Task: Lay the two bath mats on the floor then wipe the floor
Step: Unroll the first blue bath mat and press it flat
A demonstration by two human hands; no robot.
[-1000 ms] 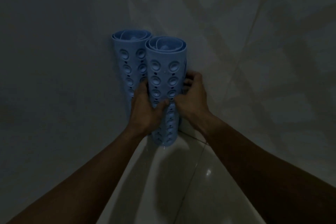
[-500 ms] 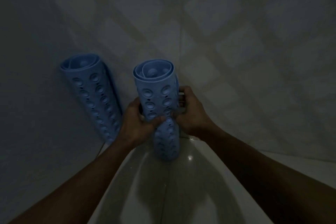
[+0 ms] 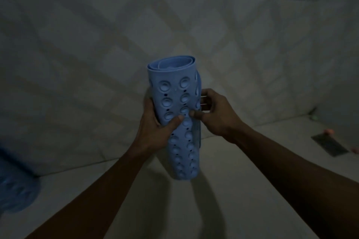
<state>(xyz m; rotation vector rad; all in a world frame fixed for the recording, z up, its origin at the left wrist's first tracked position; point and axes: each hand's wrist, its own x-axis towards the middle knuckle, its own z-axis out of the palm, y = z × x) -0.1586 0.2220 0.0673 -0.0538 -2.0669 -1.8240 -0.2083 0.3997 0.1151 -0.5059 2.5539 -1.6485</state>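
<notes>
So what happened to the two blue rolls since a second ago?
The roll in the hands was lifted off the floor and carried away from the corner. The other roll stayed behind and now shows only as a blur at the left edge. The left hand and right hand kept the same grip on the roll, which is still rolled up.

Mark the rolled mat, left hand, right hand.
rolled mat (image 3: pixel 174 87), head view, upper suction-cup side.
left hand (image 3: pixel 153 132), head view, back of hand.
right hand (image 3: pixel 217 114), head view, back of hand.
</notes>
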